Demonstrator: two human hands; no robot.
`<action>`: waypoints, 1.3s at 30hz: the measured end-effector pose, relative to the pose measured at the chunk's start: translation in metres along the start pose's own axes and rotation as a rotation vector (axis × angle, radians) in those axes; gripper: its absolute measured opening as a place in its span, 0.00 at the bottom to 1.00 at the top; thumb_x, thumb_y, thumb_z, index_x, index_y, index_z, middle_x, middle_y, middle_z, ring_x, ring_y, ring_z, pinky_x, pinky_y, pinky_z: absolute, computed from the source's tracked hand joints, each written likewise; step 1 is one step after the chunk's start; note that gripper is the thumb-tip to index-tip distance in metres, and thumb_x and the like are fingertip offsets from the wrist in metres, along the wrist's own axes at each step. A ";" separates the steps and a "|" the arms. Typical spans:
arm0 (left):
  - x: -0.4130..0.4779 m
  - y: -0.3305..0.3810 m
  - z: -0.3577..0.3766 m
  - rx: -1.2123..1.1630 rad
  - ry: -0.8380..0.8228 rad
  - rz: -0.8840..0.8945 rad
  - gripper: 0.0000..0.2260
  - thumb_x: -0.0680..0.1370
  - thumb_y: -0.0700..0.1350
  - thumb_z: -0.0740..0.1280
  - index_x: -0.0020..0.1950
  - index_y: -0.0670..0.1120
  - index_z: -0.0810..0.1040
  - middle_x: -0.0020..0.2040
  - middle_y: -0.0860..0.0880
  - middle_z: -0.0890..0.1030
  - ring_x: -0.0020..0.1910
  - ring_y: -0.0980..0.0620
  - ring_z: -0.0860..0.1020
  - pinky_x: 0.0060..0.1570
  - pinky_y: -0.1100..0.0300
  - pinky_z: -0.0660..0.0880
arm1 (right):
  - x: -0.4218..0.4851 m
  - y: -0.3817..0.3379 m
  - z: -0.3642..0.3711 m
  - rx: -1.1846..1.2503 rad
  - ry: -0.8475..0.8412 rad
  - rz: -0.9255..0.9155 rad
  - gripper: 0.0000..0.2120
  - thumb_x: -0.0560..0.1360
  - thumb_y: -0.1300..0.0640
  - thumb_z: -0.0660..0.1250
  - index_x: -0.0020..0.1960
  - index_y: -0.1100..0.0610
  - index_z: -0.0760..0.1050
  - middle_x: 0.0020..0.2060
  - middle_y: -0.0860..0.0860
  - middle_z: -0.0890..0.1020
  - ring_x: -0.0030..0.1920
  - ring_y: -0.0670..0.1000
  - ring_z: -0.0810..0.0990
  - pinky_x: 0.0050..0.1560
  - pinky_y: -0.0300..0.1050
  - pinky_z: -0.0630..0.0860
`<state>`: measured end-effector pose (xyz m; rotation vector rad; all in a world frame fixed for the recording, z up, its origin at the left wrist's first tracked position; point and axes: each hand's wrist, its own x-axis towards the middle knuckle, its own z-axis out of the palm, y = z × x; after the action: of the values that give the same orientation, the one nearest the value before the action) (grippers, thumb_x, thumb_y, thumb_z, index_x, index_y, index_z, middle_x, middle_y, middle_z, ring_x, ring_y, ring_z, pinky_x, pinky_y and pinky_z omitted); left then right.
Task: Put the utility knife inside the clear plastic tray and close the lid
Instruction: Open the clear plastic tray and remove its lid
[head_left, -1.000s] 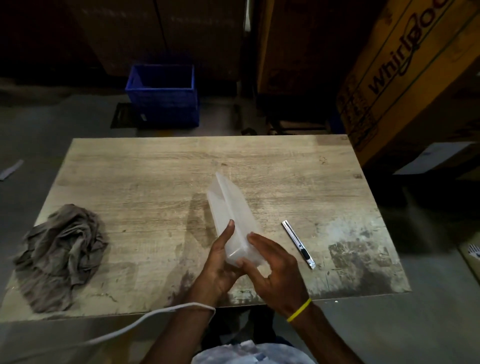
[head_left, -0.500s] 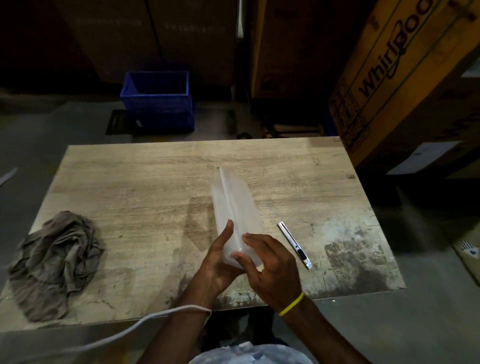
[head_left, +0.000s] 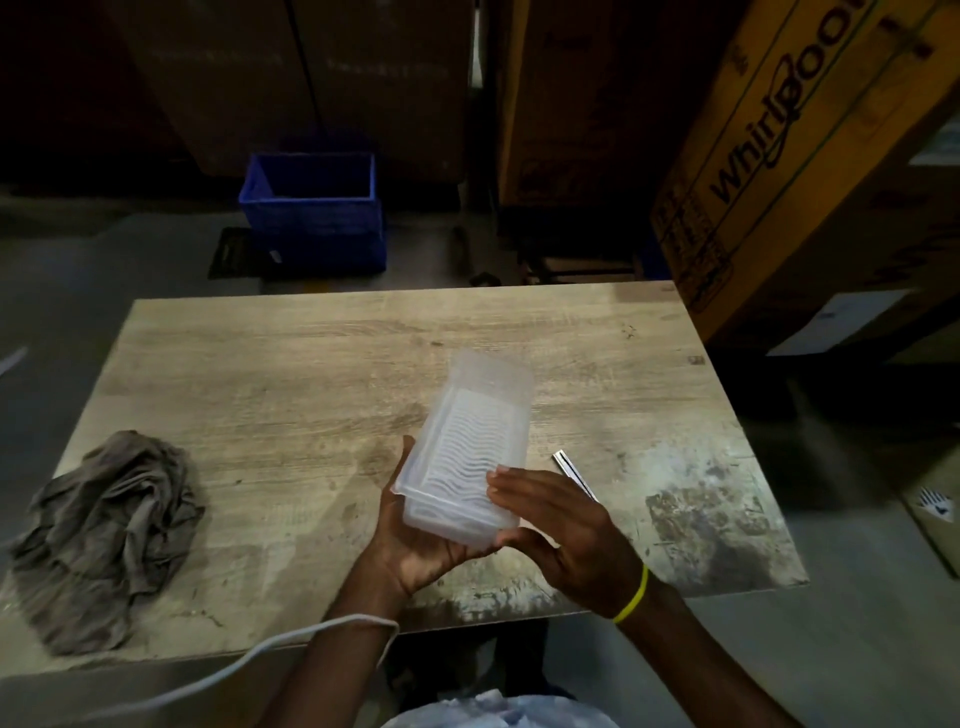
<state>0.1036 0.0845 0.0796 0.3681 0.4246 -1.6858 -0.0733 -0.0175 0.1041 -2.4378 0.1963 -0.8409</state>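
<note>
The clear plastic tray (head_left: 470, 441) is held above the wooden table (head_left: 291, 395), tilted with its ribbed lid face toward me and its lid shut. My left hand (head_left: 415, 540) cups its near end from below and the left. On the near right corner rests my right hand (head_left: 566, 535), fingers on the lid and thumb under the end. The utility knife (head_left: 571, 470), silver and slim, lies on the table just right of the tray; my right hand covers its near half.
A crumpled grey rag (head_left: 109, 535) lies at the table's left edge. A white cable (head_left: 249, 660) crosses my left wrist. A blue crate (head_left: 314, 213) stands on the floor beyond the table. Large cardboard boxes (head_left: 800, 156) lean at the right.
The tray has turned from standing on its edge to lying flatter with its ribbed face up. Both hands shifted with it, and my right hand now covers part of the knife.
</note>
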 end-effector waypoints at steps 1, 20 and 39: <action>-0.001 0.000 -0.001 0.003 0.015 0.000 0.44 0.71 0.69 0.67 0.66 0.30 0.75 0.55 0.31 0.81 0.48 0.33 0.83 0.52 0.34 0.79 | 0.000 -0.001 0.001 0.012 0.000 0.004 0.16 0.76 0.58 0.73 0.62 0.63 0.81 0.64 0.54 0.81 0.69 0.50 0.77 0.65 0.52 0.76; 0.002 -0.027 -0.025 1.051 0.191 0.306 0.46 0.60 0.41 0.85 0.74 0.45 0.68 0.65 0.38 0.81 0.64 0.37 0.80 0.60 0.40 0.78 | 0.019 0.021 0.011 0.226 0.242 0.797 0.17 0.71 0.44 0.75 0.59 0.46 0.82 0.59 0.39 0.82 0.62 0.40 0.79 0.62 0.50 0.78; 0.029 -0.061 -0.049 1.485 0.431 0.594 0.64 0.43 0.61 0.87 0.76 0.54 0.64 0.71 0.51 0.75 0.69 0.54 0.75 0.68 0.49 0.75 | 0.103 0.000 0.032 -0.034 0.398 0.687 0.25 0.76 0.43 0.67 0.31 0.62 0.74 0.21 0.55 0.73 0.25 0.53 0.74 0.32 0.50 0.72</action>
<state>0.0386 0.0907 0.0267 1.7461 -0.6899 -1.0325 0.0276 -0.0345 0.1376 -1.9779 1.1224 -0.9716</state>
